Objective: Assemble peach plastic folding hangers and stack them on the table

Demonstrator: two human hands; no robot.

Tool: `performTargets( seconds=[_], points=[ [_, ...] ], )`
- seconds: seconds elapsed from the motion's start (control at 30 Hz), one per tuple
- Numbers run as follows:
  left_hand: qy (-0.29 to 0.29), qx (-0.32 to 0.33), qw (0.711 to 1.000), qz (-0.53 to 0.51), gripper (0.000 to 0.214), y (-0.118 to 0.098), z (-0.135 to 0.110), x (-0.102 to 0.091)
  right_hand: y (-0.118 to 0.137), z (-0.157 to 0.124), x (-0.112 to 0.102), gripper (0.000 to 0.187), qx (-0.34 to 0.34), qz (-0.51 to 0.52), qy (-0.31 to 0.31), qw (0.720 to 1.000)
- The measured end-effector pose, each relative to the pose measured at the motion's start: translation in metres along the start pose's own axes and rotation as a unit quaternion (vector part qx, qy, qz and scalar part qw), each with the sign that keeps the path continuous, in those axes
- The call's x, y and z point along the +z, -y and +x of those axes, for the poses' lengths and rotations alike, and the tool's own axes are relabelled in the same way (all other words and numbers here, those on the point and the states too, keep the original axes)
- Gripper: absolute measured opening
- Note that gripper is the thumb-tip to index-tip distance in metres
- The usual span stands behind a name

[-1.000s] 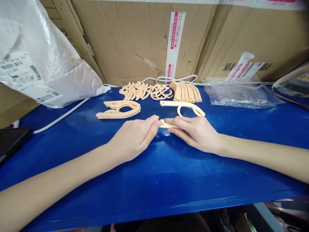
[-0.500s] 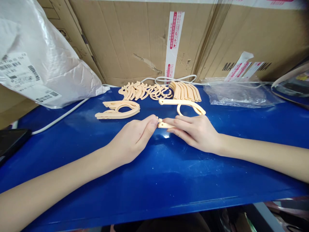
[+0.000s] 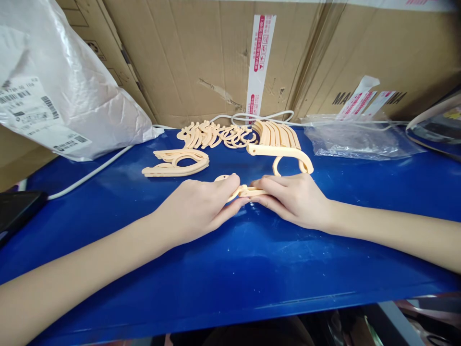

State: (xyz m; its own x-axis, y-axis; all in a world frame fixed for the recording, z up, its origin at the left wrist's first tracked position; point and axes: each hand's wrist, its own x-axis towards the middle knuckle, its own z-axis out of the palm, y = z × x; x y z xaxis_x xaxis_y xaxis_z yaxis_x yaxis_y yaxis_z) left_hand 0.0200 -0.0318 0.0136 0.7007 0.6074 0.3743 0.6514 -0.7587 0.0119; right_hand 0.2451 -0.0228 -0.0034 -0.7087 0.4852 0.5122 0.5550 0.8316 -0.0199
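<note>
My left hand (image 3: 201, 204) and my right hand (image 3: 291, 197) meet at the middle of the blue table (image 3: 230, 269). Both pinch a beige plastic hanger part (image 3: 245, 191) between their fingertips. That part joins a larger beige hanger piece (image 3: 281, 153) with a ring and a curved arm, which rises behind my right hand. A finished folded hanger (image 3: 176, 163) lies to the left. Rows of loose beige hanger parts (image 3: 237, 135) lie at the back.
Cardboard boxes (image 3: 223, 57) wall off the back. A white plastic bag (image 3: 57, 86) with labels sits at the left, a clear plastic bag (image 3: 356, 142) at the right. A white cable (image 3: 90, 175) crosses the table. A dark phone (image 3: 18, 209) lies at the left edge.
The hanger piece has swung to the right and turned. My left fingers have closed round a second part and brought it against the piece in my right hand.
</note>
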Motion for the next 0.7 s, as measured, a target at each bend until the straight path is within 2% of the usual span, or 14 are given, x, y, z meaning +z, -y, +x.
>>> performTargets(
  seconds=[0.17, 0.3, 0.53, 0.7],
  points=[
    [0.024, 0.0, 0.998, 0.052, 0.039, 0.006, 0.001, 0.0, -0.002, 0.001, 0.0, 0.047, 0.047, 0.027, 0.063, 0.997],
    [0.043, 0.007, 0.997, 0.063, 0.038, 0.011, 0.002, 0.001, -0.003, 0.002, 0.001, 0.047, 0.048, 0.032, 0.075, 0.995],
    [-0.031, 0.097, 0.971, 0.217, 0.049, 0.006, 0.0, -0.002, -0.005, 0.001, 0.002, 0.046, 0.012, 0.053, 0.058, 0.997],
    [-0.046, 0.118, 0.973, 0.194, 0.047, 0.005, 0.0, -0.004, -0.004, 0.0, 0.002, 0.043, -0.009, 0.044, 0.036, 0.998]
  ],
)
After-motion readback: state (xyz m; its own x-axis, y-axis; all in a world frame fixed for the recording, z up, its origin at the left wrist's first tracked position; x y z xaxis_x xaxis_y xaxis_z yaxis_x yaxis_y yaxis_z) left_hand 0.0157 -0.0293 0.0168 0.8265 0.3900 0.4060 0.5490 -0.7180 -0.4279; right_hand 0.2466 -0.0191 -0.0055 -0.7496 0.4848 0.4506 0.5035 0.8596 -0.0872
